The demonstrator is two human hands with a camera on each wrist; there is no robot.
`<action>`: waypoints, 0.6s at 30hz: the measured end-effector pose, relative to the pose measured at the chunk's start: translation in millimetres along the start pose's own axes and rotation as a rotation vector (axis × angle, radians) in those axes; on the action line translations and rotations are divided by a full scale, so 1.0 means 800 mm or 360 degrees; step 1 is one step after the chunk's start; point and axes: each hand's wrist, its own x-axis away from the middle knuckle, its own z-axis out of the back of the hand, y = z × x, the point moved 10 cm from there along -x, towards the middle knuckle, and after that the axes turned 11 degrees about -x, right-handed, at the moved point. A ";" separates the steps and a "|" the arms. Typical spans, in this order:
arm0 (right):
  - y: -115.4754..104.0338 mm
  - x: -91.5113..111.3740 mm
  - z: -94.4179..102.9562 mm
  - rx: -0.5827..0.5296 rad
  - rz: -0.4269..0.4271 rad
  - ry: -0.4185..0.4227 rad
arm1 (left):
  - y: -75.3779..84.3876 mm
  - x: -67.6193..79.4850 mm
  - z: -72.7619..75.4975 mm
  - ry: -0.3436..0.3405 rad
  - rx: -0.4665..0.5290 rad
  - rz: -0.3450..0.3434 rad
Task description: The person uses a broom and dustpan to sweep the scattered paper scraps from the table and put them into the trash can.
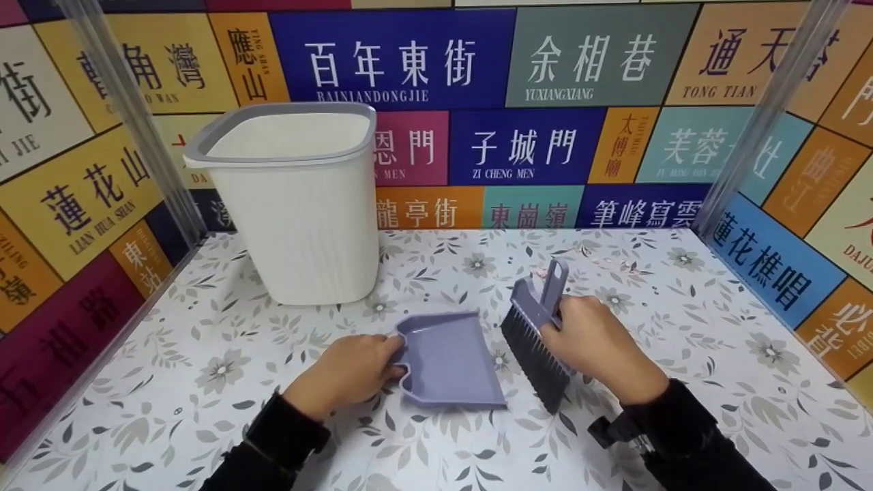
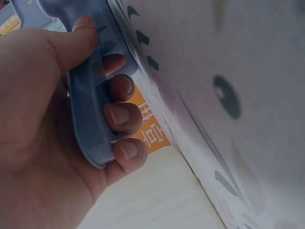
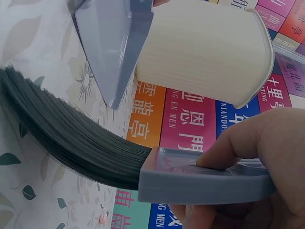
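One probably light, stiff dustpan (image 1: 451,360) faces a springy-looking brush (image 1: 534,354) at the tabletop (image 1: 409,453), the left grip (image 1: 348,368) curled round its handle (image 2: 85,121), likely the surest hold, the right grip (image 1: 600,344) clasping the brush just beside.

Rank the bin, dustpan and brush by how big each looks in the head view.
1. Bin: clearly largest.
2. Dustpan and brush: too close to rank. The dustpan looks broader, the brush taller, and the right hand covers part of the brush.
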 end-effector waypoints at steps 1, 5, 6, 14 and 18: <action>-0.001 0.000 0.000 0.0005 0.0001 -0.0002 | -0.001 0.000 0.000 -0.0003 0.0015 0.0006; -0.003 -0.001 0.000 0.0001 0.0001 -0.0022 | -0.003 0.000 -0.002 -0.0029 0.0077 0.0033; -0.003 0.000 -0.001 -0.0011 -0.0004 -0.0031 | -0.003 0.000 -0.002 -0.0028 0.0085 0.0033; -0.006 0.000 0.000 -0.0079 -0.0016 -0.0081 | -0.004 0.000 -0.002 -0.0031 0.0113 0.0052; -0.008 0.001 0.008 -0.0093 0.0006 -0.0113 | -0.005 0.001 -0.004 -0.0054 0.0139 0.0072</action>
